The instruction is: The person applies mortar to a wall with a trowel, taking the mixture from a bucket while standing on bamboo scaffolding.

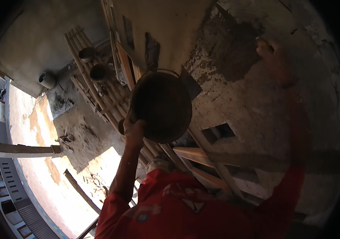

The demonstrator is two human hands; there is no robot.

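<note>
My left hand (135, 129) grips the near rim of a dark round bucket (162, 107), held up in front of my chest. The bucket's inside is in deep shadow, so its contents cannot be made out. My right hand (271, 53) is raised at the upper right, against the rough wall (253, 115). Its fingers are curled closed, and what they may hold is too dark to tell. Just left of that hand, a dark, wet-looking patch of mortar (229, 49) covers part of the wall, with splatters along its lower edge.
Bamboo poles (110, 99) form a platform below left, bearing two dark buckets (98, 72). Another bucket (47, 79) lies on the ground near a heap of sand (84, 135). Wooden planks (196, 151) lean below the wall. A concrete beam (18, 150) juts in from the left.
</note>
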